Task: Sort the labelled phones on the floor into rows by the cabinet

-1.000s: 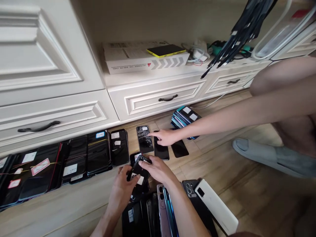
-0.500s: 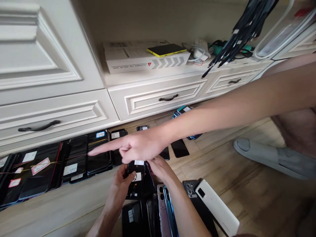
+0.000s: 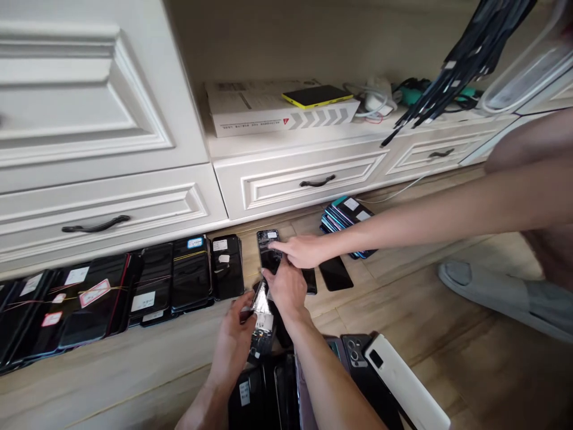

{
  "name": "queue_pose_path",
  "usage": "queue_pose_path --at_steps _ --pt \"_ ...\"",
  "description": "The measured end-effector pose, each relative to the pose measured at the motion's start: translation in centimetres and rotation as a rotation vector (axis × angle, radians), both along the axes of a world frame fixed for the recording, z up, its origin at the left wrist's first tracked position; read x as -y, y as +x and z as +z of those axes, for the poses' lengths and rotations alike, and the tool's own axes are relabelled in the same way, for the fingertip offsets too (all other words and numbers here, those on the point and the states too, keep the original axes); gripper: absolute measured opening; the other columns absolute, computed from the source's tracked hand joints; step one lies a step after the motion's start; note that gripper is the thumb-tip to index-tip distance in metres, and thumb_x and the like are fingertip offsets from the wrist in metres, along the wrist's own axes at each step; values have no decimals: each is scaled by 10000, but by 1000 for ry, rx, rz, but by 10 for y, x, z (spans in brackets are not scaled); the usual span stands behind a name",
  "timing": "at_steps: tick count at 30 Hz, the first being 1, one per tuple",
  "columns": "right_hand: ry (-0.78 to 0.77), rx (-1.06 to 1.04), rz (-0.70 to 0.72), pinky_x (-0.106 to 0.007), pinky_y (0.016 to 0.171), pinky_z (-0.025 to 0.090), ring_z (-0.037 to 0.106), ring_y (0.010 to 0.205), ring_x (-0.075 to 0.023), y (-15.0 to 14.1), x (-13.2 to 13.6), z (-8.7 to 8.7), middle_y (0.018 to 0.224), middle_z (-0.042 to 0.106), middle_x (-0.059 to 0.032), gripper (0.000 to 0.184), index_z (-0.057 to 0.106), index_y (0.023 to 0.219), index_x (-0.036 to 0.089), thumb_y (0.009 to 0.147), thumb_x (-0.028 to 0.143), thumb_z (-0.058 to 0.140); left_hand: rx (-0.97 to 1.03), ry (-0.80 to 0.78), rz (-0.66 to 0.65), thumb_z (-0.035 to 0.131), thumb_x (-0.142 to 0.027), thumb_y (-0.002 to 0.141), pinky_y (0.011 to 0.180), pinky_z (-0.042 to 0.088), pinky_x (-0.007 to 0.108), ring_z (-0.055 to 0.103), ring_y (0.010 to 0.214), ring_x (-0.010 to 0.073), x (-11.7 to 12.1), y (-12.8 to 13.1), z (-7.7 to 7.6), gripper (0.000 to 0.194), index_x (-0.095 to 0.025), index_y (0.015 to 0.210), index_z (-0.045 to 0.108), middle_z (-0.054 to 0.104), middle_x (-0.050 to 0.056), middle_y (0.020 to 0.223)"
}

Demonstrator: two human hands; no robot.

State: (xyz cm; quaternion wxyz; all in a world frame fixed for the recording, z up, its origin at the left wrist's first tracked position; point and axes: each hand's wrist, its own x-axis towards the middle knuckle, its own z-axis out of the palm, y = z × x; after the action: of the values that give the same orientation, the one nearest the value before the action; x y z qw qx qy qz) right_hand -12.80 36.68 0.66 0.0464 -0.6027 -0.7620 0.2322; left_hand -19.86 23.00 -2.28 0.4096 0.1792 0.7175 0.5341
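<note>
Along the floor at nine o'clock from the hands, rows of flat black smartphones (image 3: 96, 304) lie edge to edge, many bearing white or red-edged paper labels, perhaps laid face up so each label stays readable. Beside the row's right end sits a black phone with small white stickers (image 3: 227, 267).

The person's left hand (image 3: 233, 343) is half closed, its fingers curled round the lower part of a black smartphone with a glinting glass surface (image 3: 262, 319), and appears to have hold of it. That phone lies tilted between the two hands, just above the floor, perhaps angled so its face can be inspected. The person's right hand (image 3: 287, 289) is also partly closed, its fingertips (image 3: 268, 276) reaching to twelve o'clock near the phone's top end; whether it grips the phone, I cannot tell.

At one o'clock, a co-worker's outstretched hand (image 3: 304, 251) rests a finger on a black phone with a shattered screen (image 3: 268, 251), set apart on the wooden floor (image 3: 403, 310), perhaps for attention. Further right lies a fanned stack of phones with blue edges (image 3: 344, 221). At four o'clock, a white-backed phone (image 3: 403, 382) lies across a dark phone with a raised camera block (image 3: 356, 352). Beyond these, a grey slipper (image 3: 483, 301) rests at three o'clock.
</note>
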Motion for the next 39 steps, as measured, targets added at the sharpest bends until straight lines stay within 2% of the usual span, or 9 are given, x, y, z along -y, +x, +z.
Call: queue_pose_path --at_steps 5,10,13,16,19,23,29,33,39 --pt "-4 -34 -97 -395 871 535 676 1104 -365 -16 -20 -11 1321 596 -287 758 584 1354 66 762 449 862 -249 -15 -145 578 -193 804 1088 461 445 631 1184 285 3 4 -5 491 -166 1279 700 672 136 1267" --pt "-82 -350 -117 -329 680 432 652 776 -257 6 -40 -23 878 709 -98 265 728 851 178 814 440 715 -374 -44 -233 536 -145 834 1156 420 429 605 1258 273 4 11 8 489 -169 1294 697 663 133 1332" --pt "-60 -512 -104 -312 657 399 588 698 -216 26 -47 -21 681 656 -34 366 695 716 204 850 526 584 -380 -41 -238 543 -163 836 1168 417 425 595 1280 281 6 8 8 480 -150 1290 699 644 149 1367" --pt "-24 -651 -111 -317 695 423 591 753 -222 44 -44 -1 764 701 -53 477 741 812 188 813 632 567 -347 -27 -232 580 -175 817 1211 359 442 552 1347 301 7 3 10 461 -143 1255 720 618 168 1422" --pt "-81 -729 -78 -312 669 435 592 750 -220 59 -20 30 819 714 -66 555 774 902 169 768 688 628 -194 50 -145 647 -286 838 1187 376 466 581 1305 321 10 3 27 396 -162 1204 738 673 166 1351" --pt "-393 -846 70 -268 603 389 514 699 -167 68 42 75 812 635 -29 503 763 909 172 800 661 713 209 279 -6 648 -599 900 991 521 398 666 1121 285 26 6 80 540 -193 1252 701 733 121 1215" --pt "-381 -866 307 -249 589 330 400 668 -129 58 123 128 734 441 24 452 640 689 181 899 579 689 247 504 -78 741 -531 872 922 506 317 652 1008 232 87 -16 152 418 -165 1072 754 756 82 1056" --pt "-330 -841 435 -253 586 339 435 674 -137 45 157 147 752 477 13 393 724 765 189 923 546 674 159 510 -95 743 -501 870 885 496 299 638 952 221 135 -35 164 387 -161 1053 775 758 69 1006" --pt "-291 -777 516 -257 577 354 468 663 -144 31 190 149 743 523 3 421 728 766 194 931 572 647 154 564 -32 780 -512 814 783 483 273 610 829 200 176 -46 167 362 -164 914 785 735 47 888"
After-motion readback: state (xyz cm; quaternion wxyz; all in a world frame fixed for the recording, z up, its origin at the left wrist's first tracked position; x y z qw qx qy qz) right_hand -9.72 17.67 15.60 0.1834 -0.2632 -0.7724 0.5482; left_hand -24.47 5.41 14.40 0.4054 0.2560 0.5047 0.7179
